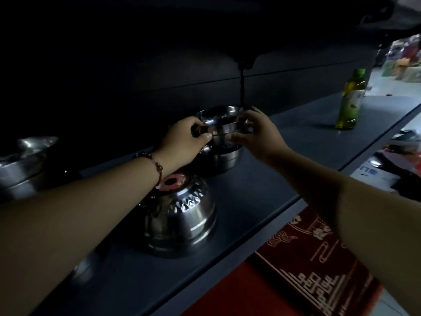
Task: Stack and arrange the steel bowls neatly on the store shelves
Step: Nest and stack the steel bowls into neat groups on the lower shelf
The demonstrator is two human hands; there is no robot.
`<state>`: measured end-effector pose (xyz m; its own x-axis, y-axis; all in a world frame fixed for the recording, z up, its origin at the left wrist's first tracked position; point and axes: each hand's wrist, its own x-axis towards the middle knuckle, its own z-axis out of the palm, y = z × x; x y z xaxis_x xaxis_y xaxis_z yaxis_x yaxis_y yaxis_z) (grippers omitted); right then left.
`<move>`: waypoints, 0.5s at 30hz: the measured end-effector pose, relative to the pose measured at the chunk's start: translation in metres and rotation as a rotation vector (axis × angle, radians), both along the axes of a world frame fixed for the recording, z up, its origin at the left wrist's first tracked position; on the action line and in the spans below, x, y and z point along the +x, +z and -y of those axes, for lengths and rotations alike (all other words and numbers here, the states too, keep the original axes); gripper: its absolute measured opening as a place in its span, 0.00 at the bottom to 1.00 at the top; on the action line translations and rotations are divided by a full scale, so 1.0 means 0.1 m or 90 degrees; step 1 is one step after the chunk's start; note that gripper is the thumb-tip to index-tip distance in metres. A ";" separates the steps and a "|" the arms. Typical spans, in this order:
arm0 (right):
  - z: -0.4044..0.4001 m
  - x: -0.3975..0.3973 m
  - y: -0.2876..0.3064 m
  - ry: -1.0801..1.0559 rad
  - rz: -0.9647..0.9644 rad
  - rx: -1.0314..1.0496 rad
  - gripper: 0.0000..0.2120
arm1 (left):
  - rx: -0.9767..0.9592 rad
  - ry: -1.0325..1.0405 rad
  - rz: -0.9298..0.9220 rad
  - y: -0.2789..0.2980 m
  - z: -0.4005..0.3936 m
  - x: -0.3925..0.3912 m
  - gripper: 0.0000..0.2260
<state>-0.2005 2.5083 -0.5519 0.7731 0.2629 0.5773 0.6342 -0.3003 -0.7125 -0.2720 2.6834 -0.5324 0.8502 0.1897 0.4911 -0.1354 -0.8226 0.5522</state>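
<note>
Both hands hold a small steel bowl [219,120] by its rim, just above another upright steel bowl [224,159] on the dark shelf [284,156]. My left hand [184,142] grips the left side of the rim. On the right side, my right hand [257,133] pinches it with thumb and fingers. Nearer to me stands a stack of upside-down steel bowls [182,215] with a red and white sticker on top, partly under my left forearm. More steel bowls [25,163] sit in the dark at the far left.
A green bottle [349,101] stands further right on the shelf. Below the shelf's front edge lie red patterned boxes [319,254] and other packaged goods [396,165]. The shelf's back panel is dark, with an upper shelf overhead.
</note>
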 end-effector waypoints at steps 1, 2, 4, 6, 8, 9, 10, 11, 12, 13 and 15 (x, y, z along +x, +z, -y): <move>-0.04 0.05 -0.03 -0.002 0.004 -0.002 0.13 | 0.018 0.013 -0.020 0.00 -0.02 0.05 0.10; -0.08 0.12 -0.08 -0.001 0.003 0.005 0.13 | 0.039 0.025 -0.039 -0.01 -0.05 0.12 0.10; -0.13 0.21 -0.17 -0.001 -0.013 -0.012 0.14 | 0.079 0.044 -0.084 -0.04 -0.09 0.22 0.13; -0.13 0.27 -0.28 0.002 -0.038 -0.045 0.16 | 0.110 0.057 -0.140 -0.09 -0.14 0.26 0.16; -0.09 0.25 -0.36 0.016 -0.044 -0.089 0.18 | 0.134 0.056 -0.190 -0.13 -0.17 0.25 0.16; -0.07 0.22 -0.38 0.016 -0.034 -0.120 0.18 | 0.144 0.051 -0.206 -0.14 -0.18 0.22 0.15; -0.03 0.18 -0.40 0.011 -0.022 -0.142 0.16 | 0.154 0.042 -0.215 -0.14 -0.17 0.17 0.13; 0.03 0.12 -0.41 0.001 -0.015 -0.163 0.14 | 0.170 0.028 -0.217 -0.13 -0.17 0.13 0.13; 0.10 0.07 -0.42 -0.009 -0.005 -0.182 0.13 | 0.193 0.010 -0.217 -0.10 -0.16 0.07 0.12; 0.18 -0.02 -0.41 -0.017 0.004 -0.202 0.13 | 0.218 -0.010 -0.218 -0.07 -0.14 0.00 0.12; 0.35 -0.21 -0.38 -0.026 0.012 -0.225 0.13 | 0.243 -0.050 -0.223 0.00 -0.08 -0.15 0.10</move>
